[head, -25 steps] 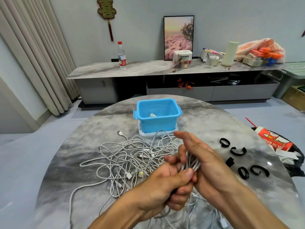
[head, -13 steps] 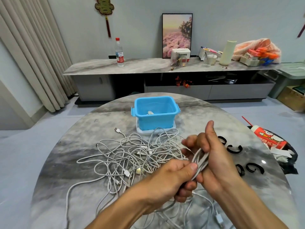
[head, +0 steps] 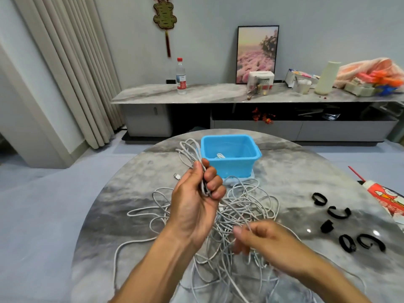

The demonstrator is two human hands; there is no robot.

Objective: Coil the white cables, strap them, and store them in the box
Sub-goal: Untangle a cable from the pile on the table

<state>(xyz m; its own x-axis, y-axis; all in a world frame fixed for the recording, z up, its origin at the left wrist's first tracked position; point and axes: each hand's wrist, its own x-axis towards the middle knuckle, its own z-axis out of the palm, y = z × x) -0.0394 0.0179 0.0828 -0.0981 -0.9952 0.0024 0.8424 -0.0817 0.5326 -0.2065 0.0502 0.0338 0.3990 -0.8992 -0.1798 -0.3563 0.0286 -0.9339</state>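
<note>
Beige curtain [head: 72, 73]: hangs at far left, beside the grey wall.

Water bottle [head: 181, 76]: clear, red cap, upright on the long marble sideboard [head: 153, 96] against the wall. A red-and-gold hanging ornament [head: 165, 16] is on the wall above it.

Round marble desk [head: 122, 206]: grey, mottled; carries all task items.

Loose white cables [head: 247, 206]: tangled heap at the middle of the desk, strands running off toward the near edge and to the left. One connector end [head: 177, 176] lies apart at the left of the heap.

Left hand [head: 196, 200]: raised over the heap, palm toward the camera. Grip closed around a coiled bundle [head: 189, 152] of white cable; the loops stand up out of the fist, just left of the box.

Blue box [head: 229, 156]: open-topped plastic tub on a white base, at the far side of the desk behind the heap. A bit of white cable shows inside.

Framed picture [head: 257, 52]: pink flower field, leaning against the wall on the sideboard, with a small white carton [head: 261, 80] in front.

Right hand [head: 269, 243]: low over the near part of the heap. Grip pinches a single white strand between thumb and fingers; the strand runs up toward the left hand.

Black straps [head: 337, 213]: five curled pieces, lying on the right part of the desk, well apart from the cables.

Red-and-white carton [head: 387, 197]: at the desk's right edge.
</note>
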